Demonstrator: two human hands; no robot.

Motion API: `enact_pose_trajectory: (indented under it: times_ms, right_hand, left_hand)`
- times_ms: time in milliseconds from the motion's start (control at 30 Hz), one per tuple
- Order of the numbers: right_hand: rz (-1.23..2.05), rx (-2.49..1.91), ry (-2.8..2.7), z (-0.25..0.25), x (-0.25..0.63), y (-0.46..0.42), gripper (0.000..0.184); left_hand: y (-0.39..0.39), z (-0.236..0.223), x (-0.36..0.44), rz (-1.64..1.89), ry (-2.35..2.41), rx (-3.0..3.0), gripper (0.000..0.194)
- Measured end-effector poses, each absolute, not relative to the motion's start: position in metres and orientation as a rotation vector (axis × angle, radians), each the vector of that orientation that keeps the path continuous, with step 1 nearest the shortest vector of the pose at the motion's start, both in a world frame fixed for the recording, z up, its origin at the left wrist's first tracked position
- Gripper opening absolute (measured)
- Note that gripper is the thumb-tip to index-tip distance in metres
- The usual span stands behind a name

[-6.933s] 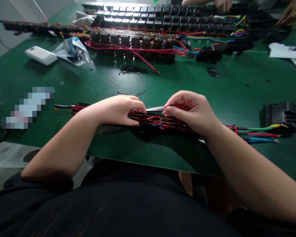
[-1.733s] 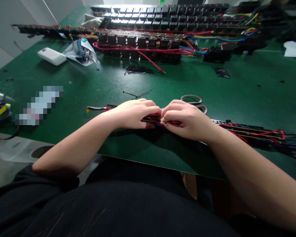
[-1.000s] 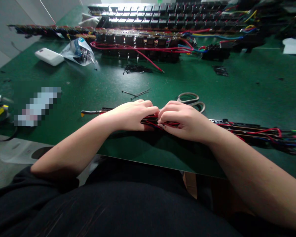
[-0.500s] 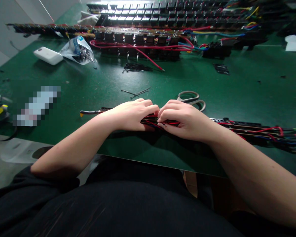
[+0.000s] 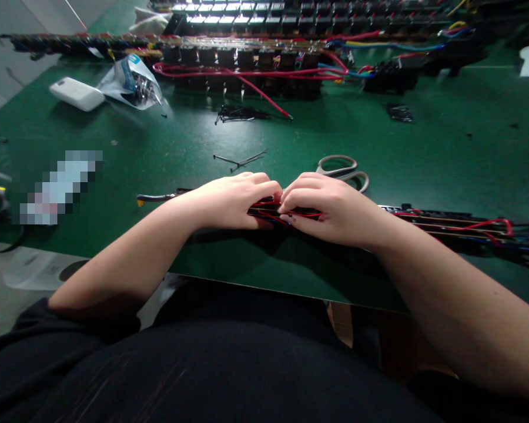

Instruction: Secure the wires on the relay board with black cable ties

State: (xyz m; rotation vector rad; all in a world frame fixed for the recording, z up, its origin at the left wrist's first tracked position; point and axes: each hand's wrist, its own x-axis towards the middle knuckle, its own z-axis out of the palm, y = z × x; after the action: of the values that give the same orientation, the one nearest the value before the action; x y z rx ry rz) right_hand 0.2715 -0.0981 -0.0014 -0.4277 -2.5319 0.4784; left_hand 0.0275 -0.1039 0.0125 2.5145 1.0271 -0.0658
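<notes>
A long, narrow black electronic assembly with red and blue wires [image 5: 449, 222] lies across the green table in front of me. My left hand [image 5: 233, 200] is closed around its middle, with the fingers over the far side and the thumb on the near side. Close beside it, my right hand [image 5: 330, 205] is closed in a pinch at the wires, thumb and fingertips nearly together; what lies between the tips is hidden. Just beyond the right hand are the grey handles of a pair of scissors [image 5: 338, 158], with the blades hidden. Loose black cable ties [image 5: 238, 161] lie beyond my left hand.
Further wired assemblies [image 5: 255, 59] line the back of the table [image 5: 158, 141]. In front of them lie a pile of black cable ties [image 5: 240, 113], a smaller pile [image 5: 399, 113], a plastic bag of metal parts [image 5: 136, 85] and a white case [image 5: 77, 94]. A blurred-out object [image 5: 59, 188] lies left.
The view has shifted slightly, so the table things sit a little higher. Both hands keep nearly the same hold at the middle of the wired assembly.
</notes>
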Motion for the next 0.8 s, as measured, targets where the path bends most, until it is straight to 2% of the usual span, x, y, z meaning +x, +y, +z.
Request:
enact_pose_trajectory:
  times_ms: [800]
  right_hand:
    - [0.345,-0.366,-2.524,-0.0018,0.2739,-0.0984,0.015]
  left_hand:
    - [-0.1077,0.0094,0.0329,0.038,1.042,2.574,0.032]
